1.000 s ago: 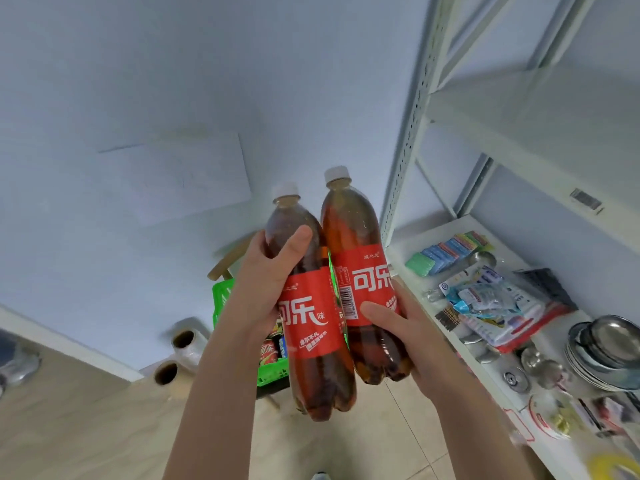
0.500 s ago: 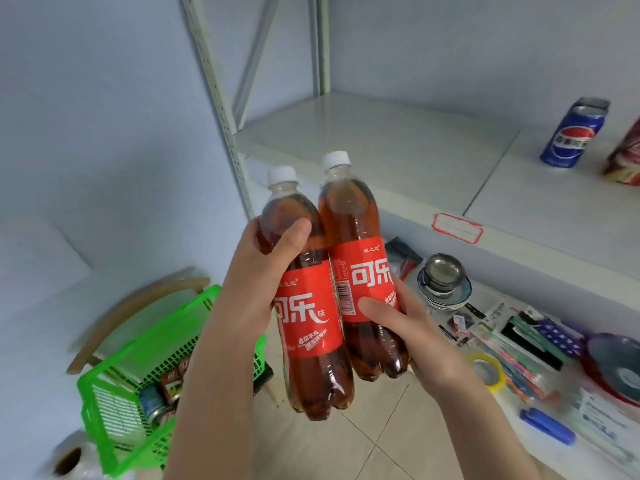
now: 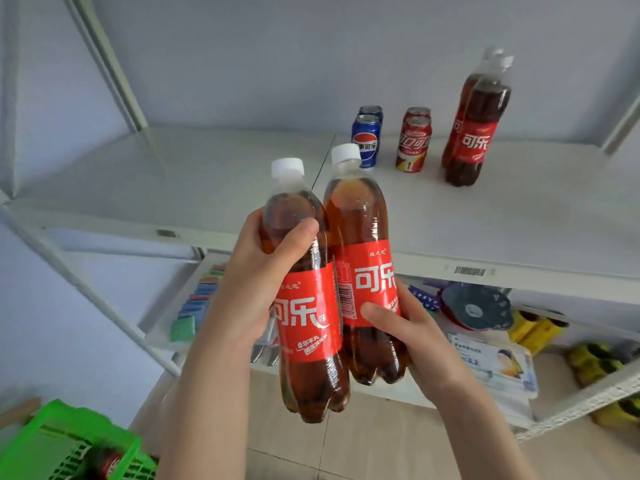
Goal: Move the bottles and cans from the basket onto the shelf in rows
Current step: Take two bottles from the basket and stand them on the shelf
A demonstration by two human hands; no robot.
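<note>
Holding two red 可乐 bottles (image 3: 306, 327) (image 3: 362, 220); Pepsi cans (image 3: 366, 140) shelved.

Single wide-angle head view, close, facing forward-down at white metal shelf (image 3: 207, 174) across upper frame; green plastic basket (image 3: 34, 441) clipped lower left.

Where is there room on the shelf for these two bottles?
The left half of the shelf is bare, from the post to the blue cans. Bare too in front of the red cans and shelved bottles. The lower shelf is crowded.
</note>
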